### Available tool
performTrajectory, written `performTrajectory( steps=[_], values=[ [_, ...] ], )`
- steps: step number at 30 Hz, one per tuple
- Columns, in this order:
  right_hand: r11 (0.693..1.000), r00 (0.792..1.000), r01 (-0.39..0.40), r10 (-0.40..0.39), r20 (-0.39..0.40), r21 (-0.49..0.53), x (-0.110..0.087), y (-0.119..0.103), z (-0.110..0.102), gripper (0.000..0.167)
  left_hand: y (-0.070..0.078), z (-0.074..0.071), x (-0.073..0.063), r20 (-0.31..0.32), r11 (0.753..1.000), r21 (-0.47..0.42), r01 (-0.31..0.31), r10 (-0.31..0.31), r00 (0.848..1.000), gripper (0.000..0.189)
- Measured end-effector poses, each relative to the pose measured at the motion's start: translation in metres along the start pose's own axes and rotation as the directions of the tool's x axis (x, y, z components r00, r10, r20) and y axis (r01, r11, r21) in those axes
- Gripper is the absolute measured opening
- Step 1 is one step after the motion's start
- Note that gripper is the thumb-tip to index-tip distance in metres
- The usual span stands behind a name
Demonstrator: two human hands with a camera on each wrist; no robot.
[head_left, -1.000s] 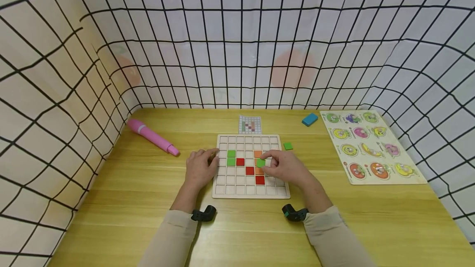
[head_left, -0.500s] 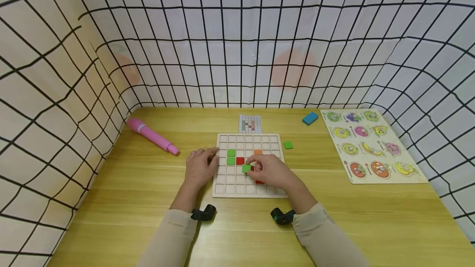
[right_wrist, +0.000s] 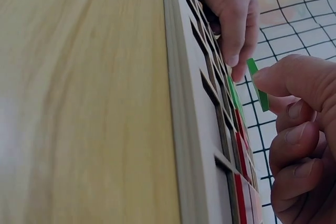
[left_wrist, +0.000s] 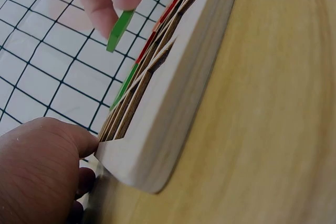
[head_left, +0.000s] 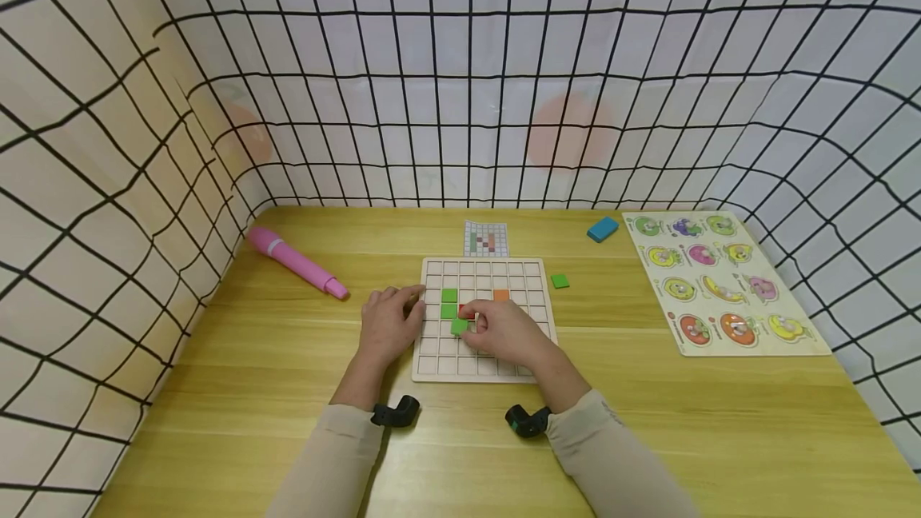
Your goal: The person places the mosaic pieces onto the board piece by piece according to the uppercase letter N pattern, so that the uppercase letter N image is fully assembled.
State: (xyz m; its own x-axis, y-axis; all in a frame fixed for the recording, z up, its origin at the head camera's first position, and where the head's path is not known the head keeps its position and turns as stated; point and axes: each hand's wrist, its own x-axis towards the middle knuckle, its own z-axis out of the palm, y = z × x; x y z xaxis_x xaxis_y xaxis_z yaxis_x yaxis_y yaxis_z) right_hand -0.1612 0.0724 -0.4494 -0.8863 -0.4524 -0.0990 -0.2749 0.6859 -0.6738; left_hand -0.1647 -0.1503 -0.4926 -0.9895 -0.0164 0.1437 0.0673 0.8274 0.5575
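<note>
A green square tile [head_left: 459, 328] is pinched between thumb and index finger of my right hand [head_left: 509, 332]. It hovers above the wooden grid board [head_left: 448, 368], tilted and apart from it in the left wrist view. Two green tiles [head_left: 449, 302] sit in the board's left part, just beyond the held one. An orange tile [head_left: 500, 295] lies farther right. A red tile [head_left: 465, 308] is partly covered by my right hand, which hides other tiles. My left hand [head_left: 387, 326] rests at the board's left edge, its thumb [left_wrist: 79, 139] touching the rim.
Behind the board lies a small pattern card [head_left: 485, 239]. One loose green tile [head_left: 560, 281] is on the table to its right. Farther out are a blue block [head_left: 603, 229], a fruit puzzle board [head_left: 694, 276] and a pink microphone-shaped object [head_left: 297, 261].
My right hand has carried the green tile leftward across the board, from over the orange column to near the green tiles. My left hand stays in place.
</note>
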Motion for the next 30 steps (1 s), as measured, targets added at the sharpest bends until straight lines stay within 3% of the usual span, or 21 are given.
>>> performTrajectory(
  steps=[5,16,30],
  values=[
    [0.999,1.000,-0.001,0.000,-0.017,-0.044,0.005,-0.003,0.006,0.027,-0.001,-0.001,0.000,0.000,1.000,0.001,-0.004,0.004,1.000,0.037],
    [0.992,1.000,0.001,0.003,0.030,-0.129,0.015,-0.011,0.012,0.027,0.000,0.000,0.000,0.008,1.000,0.000,-0.006,0.006,1.000,0.037],
    [0.984,0.999,0.038,-0.035,0.023,-0.173,0.019,-0.010,0.015,0.029,0.002,-0.002,0.000,0.011,1.000,-0.003,0.000,0.000,1.000,0.037]
  ],
)
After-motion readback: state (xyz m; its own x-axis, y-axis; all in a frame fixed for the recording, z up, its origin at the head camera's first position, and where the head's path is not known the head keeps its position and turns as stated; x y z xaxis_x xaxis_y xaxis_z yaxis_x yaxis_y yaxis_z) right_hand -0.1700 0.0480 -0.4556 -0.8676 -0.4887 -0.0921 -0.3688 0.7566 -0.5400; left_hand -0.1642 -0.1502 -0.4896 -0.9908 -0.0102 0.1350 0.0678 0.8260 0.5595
